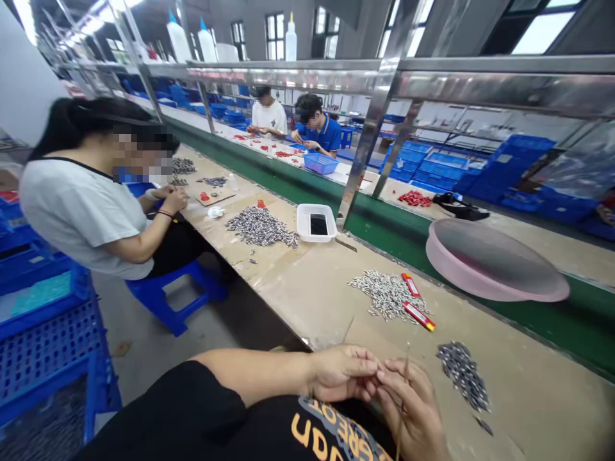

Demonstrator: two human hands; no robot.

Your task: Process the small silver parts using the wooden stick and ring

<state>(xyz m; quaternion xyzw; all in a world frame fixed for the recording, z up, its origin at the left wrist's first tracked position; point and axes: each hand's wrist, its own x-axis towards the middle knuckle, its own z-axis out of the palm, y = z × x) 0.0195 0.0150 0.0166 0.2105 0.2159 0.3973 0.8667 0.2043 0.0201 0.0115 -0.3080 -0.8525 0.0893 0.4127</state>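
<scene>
Both hands meet at the table's near edge, in front of a black shirt with yellow lettering. My left hand (343, 372) is closed, its thumb and fingers pinched at a spot too small to make out. Against its fingertips, my right hand (410, 403) is closed too, with a thin brownish stick (407, 366) standing upright between its fingers. Beyond the hands lies a heap of small whitish metal-like pieces (384, 293), with two small red packs (419, 315) on and beside it. To the right is a smaller heap of dark grey pieces (462, 374).
A pink basin (494, 291) rests tilted over the green strip behind the table. Left of it stands a white plastic tub (302, 224) holding a phone, beside a larger heap of grey pieces (262, 227). A co-worker (96, 205) sits at the left; metal posts (368, 134) carry a shelf.
</scene>
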